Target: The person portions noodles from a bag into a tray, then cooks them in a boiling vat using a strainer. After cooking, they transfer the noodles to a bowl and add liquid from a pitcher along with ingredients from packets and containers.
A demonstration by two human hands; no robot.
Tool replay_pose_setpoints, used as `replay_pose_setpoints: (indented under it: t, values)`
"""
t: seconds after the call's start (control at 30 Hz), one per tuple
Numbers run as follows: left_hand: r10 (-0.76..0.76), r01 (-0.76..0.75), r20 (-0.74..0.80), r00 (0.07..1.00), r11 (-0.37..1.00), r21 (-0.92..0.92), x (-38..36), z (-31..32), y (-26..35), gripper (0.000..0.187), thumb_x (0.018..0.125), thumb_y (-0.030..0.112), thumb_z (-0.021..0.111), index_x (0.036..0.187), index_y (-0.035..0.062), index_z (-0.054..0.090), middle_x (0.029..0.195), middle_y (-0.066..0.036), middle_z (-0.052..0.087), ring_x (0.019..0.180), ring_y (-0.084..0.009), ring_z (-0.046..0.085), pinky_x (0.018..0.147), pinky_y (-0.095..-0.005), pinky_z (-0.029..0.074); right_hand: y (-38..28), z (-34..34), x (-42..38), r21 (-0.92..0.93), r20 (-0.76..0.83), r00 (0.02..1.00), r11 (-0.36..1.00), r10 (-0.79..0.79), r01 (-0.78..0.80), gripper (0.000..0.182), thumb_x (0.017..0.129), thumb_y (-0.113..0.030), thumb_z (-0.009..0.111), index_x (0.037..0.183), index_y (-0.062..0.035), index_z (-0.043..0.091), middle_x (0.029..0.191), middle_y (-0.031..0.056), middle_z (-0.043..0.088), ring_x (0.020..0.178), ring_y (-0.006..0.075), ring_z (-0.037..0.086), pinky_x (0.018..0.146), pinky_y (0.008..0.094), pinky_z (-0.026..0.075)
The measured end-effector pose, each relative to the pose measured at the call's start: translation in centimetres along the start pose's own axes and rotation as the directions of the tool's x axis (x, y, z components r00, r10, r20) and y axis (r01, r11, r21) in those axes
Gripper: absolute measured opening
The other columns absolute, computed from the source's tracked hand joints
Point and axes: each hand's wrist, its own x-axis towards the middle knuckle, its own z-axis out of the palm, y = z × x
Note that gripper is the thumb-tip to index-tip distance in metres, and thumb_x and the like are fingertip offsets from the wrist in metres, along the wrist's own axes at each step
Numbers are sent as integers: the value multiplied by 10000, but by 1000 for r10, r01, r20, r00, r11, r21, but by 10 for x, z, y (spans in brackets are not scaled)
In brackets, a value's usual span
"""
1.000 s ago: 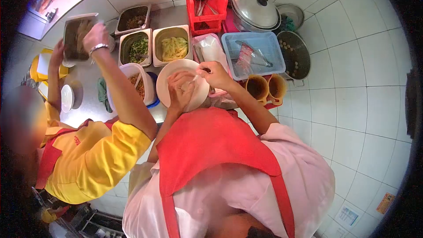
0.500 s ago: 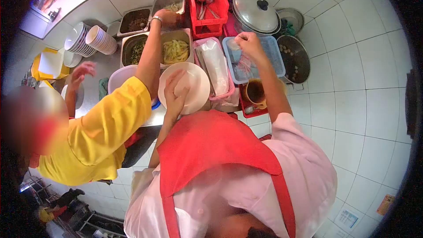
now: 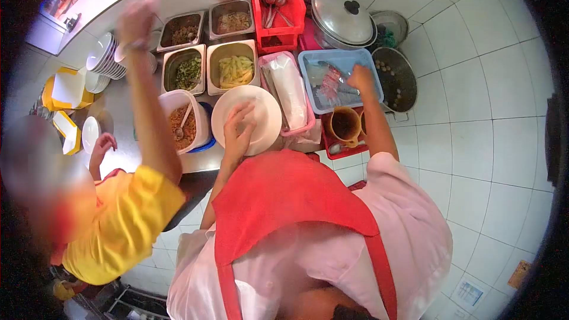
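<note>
My left hand point(image 3: 239, 133) rests over a round white plate point(image 3: 267, 109), its fingers apart and curved inside the rim. Over the right side of a light blue tray point(image 3: 317, 104) is my right hand point(image 3: 360, 78), fingers drawn together and pointing down. Whatever it may hold is too small to make out. Clear plastic with red markings point(image 3: 332, 86) lies in that tray. Between plate and tray stands a pink basket point(image 3: 309, 120) with a white plastic-wrapped bundle point(image 3: 288, 92).
Metal food pans point(image 3: 206, 71) stand behind the plate, with a tub of orange-brown food point(image 3: 182, 121) to the left. A red bin point(image 3: 258, 0) holds ladles. Brown cups point(image 3: 345, 125), a lidded pot point(image 3: 342, 15) and a deep pot point(image 3: 409, 92) are rightward. A co-worker's arm point(image 3: 142, 83) reaches across at left.
My right hand has moved right and down within the blue tray's area. On the plate, my left fingers have lifted and curled slightly. The co-worker's arm has swung left from the pans, uncovering the tub.
</note>
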Motion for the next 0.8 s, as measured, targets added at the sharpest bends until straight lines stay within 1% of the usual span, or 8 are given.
replay_pose_setpoints:
  t: [0.17, 0.27, 0.4, 0.53, 0.57, 0.6, 0.73, 0.8]
  values:
    - [56, -58, 75, 996, 998, 25, 9, 3, -1, 360, 751, 31, 635, 1111, 41, 644, 1231, -122, 562, 1163, -263, 513, 974, -352, 387, 15, -7, -13, 73, -77, 993, 994, 86, -80, 200, 643, -174, 669, 774, -24, 658, 819, 196, 660, 768, 384, 632, 707, 437, 510]
    - [64, -70, 124, 990, 997, 44, 13, 4, 2, 345, 760, 30, 639, 1104, 40, 646, 1240, -122, 561, 1162, -264, 514, 981, -359, 388, -2, -48, -20, 180, 16, 995, 979, 98, -99, 159, 662, -120, 691, 745, -11, 612, 743, 150, 659, 713, 299, 649, 670, 396, 513]
    - [194, -194, 109, 975, 981, -10, 28, 21, 43, 326, 763, 61, 671, 1088, 41, 651, 1210, -121, 583, 1166, -283, 510, 995, -363, 384, -85, -126, -59, 920, 237, 882, 386, -408, -69, 159, 709, -59, 732, 769, -18, 590, 743, 53, 636, 721, 116, 617, 641, 279, 504]
    - [275, -278, -42, 960, 953, -123, 38, 45, 60, 260, 773, 61, 673, 1032, 35, 671, 1128, -102, 631, 1044, -222, 582, 859, -330, 449, -164, -157, -97, 954, 149, 746, 292, -649, 63, 148, 748, -27, 700, 872, 7, 625, 763, 46, 645, 663, 97, 598, 629, 253, 496]
    - [212, -207, 227, 951, 977, -47, 41, 34, 54, 202, 775, 80, 686, 969, 26, 677, 1041, -93, 655, 951, -211, 606, 804, -322, 459, -171, -160, -100, 977, 139, 730, 214, -669, 9, 142, 750, -30, 701, 871, 9, 637, 747, 43, 642, 653, 84, 589, 620, 248, 493]
    - [113, -153, 474, 873, 987, 47, 43, 29, 49, 154, 776, 99, 700, 906, 17, 684, 953, -83, 679, 857, -200, 630, 748, -315, 469, -172, -165, -99, 977, 137, 725, 212, -675, 12, 142, 750, -30, 701, 871, 9, 637, 747, 43, 642, 653, 84, 589, 620, 248, 493]
    - [-57, 60, 348, 936, 998, 4, 34, 11, 40, 118, 830, 112, 678, 828, -4, 656, 768, -42, 646, 729, -106, 580, 681, -275, 453, -170, -167, -96, 852, 161, 874, 512, -458, 111, 136, 805, -90, 694, 742, 6, 621, 637, 23, 600, 573, 66, 541, 548, 249, 455]
    - [65, -55, 279, 958, 998, -42, 33, 8, 22, 120, 840, 115, 660, 849, -4, 667, 736, -75, 654, 699, -130, 596, 644, -282, 452, -167, -163, -96, 817, 222, 893, 574, -392, 49, 178, 835, -89, 674, 701, 0, 598, 623, 17, 583, 538, 62, 512, 529, 242, 439]
